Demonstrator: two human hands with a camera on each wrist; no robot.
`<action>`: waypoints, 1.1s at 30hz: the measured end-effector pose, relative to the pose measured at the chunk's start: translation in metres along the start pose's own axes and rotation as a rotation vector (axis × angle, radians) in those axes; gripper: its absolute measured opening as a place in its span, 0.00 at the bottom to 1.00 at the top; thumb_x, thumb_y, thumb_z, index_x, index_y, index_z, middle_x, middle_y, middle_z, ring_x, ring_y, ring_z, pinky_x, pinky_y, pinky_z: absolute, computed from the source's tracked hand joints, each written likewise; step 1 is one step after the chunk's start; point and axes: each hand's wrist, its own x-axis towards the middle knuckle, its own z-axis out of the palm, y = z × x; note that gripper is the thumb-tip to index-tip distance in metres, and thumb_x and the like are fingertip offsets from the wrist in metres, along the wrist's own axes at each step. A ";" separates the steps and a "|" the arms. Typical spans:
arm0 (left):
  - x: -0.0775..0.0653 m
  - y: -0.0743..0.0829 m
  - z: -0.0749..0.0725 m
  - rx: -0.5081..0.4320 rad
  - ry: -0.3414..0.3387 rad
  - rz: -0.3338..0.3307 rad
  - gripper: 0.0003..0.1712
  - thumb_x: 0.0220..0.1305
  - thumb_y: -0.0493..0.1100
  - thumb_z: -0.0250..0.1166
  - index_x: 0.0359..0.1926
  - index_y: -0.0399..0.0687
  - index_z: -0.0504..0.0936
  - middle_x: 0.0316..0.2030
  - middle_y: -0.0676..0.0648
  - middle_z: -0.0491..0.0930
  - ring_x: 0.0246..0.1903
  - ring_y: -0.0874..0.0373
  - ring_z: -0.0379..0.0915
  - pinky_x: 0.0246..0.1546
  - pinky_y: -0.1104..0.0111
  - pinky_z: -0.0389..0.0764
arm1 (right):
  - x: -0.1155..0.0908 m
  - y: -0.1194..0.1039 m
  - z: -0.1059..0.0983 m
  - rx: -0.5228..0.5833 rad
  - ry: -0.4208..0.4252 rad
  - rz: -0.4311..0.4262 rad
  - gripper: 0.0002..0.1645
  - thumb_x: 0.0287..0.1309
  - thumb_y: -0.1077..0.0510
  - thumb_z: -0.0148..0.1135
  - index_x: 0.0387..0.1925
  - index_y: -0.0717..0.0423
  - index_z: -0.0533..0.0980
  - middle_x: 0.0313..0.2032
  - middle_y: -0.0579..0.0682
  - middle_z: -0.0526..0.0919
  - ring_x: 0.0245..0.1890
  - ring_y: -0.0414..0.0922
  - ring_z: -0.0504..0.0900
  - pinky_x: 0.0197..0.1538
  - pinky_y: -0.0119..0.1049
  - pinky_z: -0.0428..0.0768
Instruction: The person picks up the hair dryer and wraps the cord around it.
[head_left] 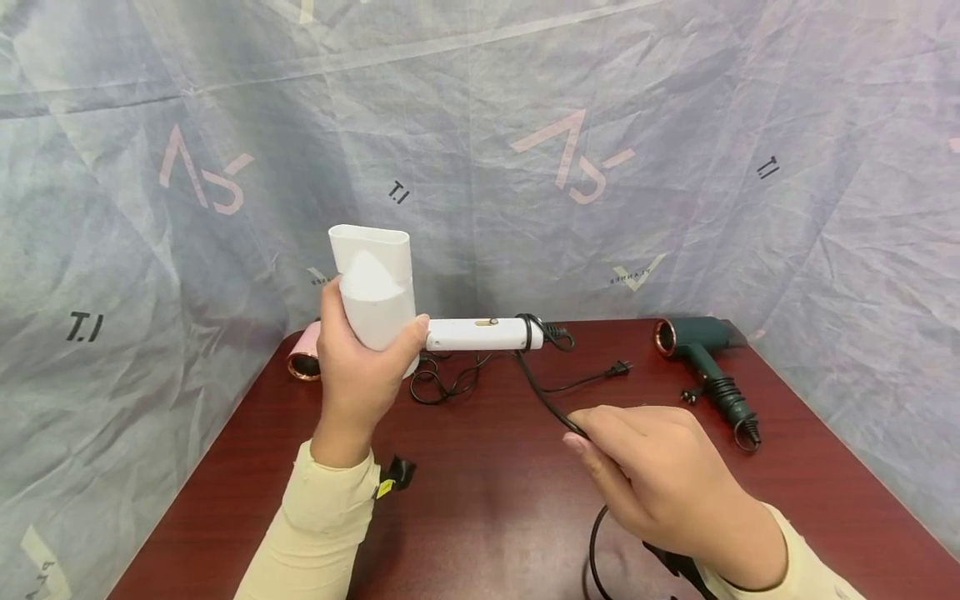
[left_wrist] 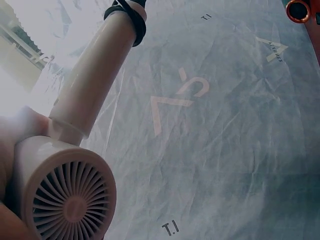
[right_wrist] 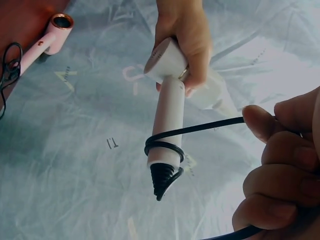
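Observation:
A white hair dryer (head_left: 483,334) is held off the table by my left hand (head_left: 360,367), whose fingers and thumb wrap its barrel. Its handle points right, and the round vented back (left_wrist: 72,205) shows in the left wrist view. My right hand (head_left: 663,475) pinches the black power cord (right_wrist: 210,125) between thumb and index finger, with the other fingers curled in. The cord loops round the lower handle and runs taut to that pinch. More cord hangs below the right hand in the head view.
On the dark red table (head_left: 480,500), a green hair dryer (head_left: 701,337) lies at the right with its cord wound on its handle. A pink hair dryer (right_wrist: 57,40) lies at the back left, partly hidden by the left hand in the head view. A plug (head_left: 619,368) lies near the middle.

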 end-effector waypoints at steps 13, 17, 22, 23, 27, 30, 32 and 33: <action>-0.009 0.008 0.003 0.130 -0.095 0.089 0.44 0.49 0.44 0.80 0.67 0.52 0.71 0.46 0.50 0.83 0.39 0.58 0.78 0.39 0.61 0.78 | 0.001 0.012 -0.008 0.029 0.134 -0.037 0.20 0.78 0.55 0.53 0.35 0.64 0.82 0.21 0.40 0.69 0.19 0.31 0.61 0.24 0.20 0.61; -0.008 0.009 0.004 0.182 -0.131 0.124 0.44 0.48 0.46 0.80 0.66 0.51 0.72 0.44 0.50 0.84 0.39 0.58 0.79 0.39 0.60 0.79 | 0.002 0.019 -0.009 0.020 0.154 -0.008 0.21 0.78 0.54 0.53 0.36 0.65 0.83 0.22 0.41 0.70 0.20 0.31 0.62 0.25 0.21 0.61; -0.010 0.010 0.006 0.222 -0.195 0.192 0.42 0.46 0.47 0.79 0.63 0.48 0.73 0.42 0.50 0.84 0.37 0.56 0.80 0.38 0.58 0.81 | 0.003 0.026 -0.009 0.010 0.220 0.034 0.24 0.78 0.51 0.54 0.32 0.64 0.83 0.20 0.41 0.69 0.19 0.31 0.60 0.24 0.21 0.57; -0.011 0.010 0.006 0.223 -0.209 0.209 0.42 0.45 0.47 0.79 0.63 0.47 0.74 0.42 0.50 0.84 0.37 0.56 0.81 0.37 0.58 0.81 | 0.003 0.028 -0.008 0.007 0.240 0.038 0.24 0.78 0.50 0.54 0.31 0.64 0.83 0.19 0.41 0.69 0.19 0.31 0.59 0.24 0.21 0.56; -0.012 0.012 0.007 0.245 -0.250 0.262 0.43 0.43 0.50 0.79 0.61 0.45 0.75 0.41 0.51 0.84 0.35 0.57 0.81 0.35 0.59 0.82 | 0.004 0.035 -0.006 0.006 0.288 0.050 0.26 0.77 0.49 0.55 0.30 0.65 0.83 0.18 0.43 0.70 0.18 0.31 0.57 0.24 0.21 0.53; -0.014 0.013 0.007 0.272 -0.273 0.289 0.43 0.42 0.52 0.79 0.61 0.45 0.75 0.40 0.50 0.84 0.34 0.57 0.80 0.34 0.60 0.82 | 0.003 0.039 -0.005 0.016 0.283 0.058 0.27 0.78 0.49 0.55 0.30 0.66 0.83 0.18 0.43 0.70 0.18 0.31 0.57 0.24 0.20 0.54; -0.016 0.015 0.007 0.282 -0.288 0.310 0.44 0.42 0.53 0.79 0.61 0.44 0.75 0.40 0.50 0.84 0.33 0.58 0.80 0.33 0.60 0.83 | 0.001 0.041 -0.004 0.014 0.266 0.070 0.26 0.78 0.48 0.55 0.31 0.65 0.83 0.18 0.42 0.70 0.19 0.31 0.58 0.25 0.21 0.55; -0.016 0.016 0.007 0.285 -0.297 0.318 0.44 0.42 0.53 0.79 0.61 0.44 0.75 0.40 0.50 0.84 0.34 0.58 0.80 0.34 0.60 0.83 | 0.000 0.043 -0.004 0.012 0.257 0.076 0.26 0.78 0.48 0.55 0.31 0.65 0.83 0.18 0.42 0.69 0.19 0.31 0.58 0.25 0.21 0.56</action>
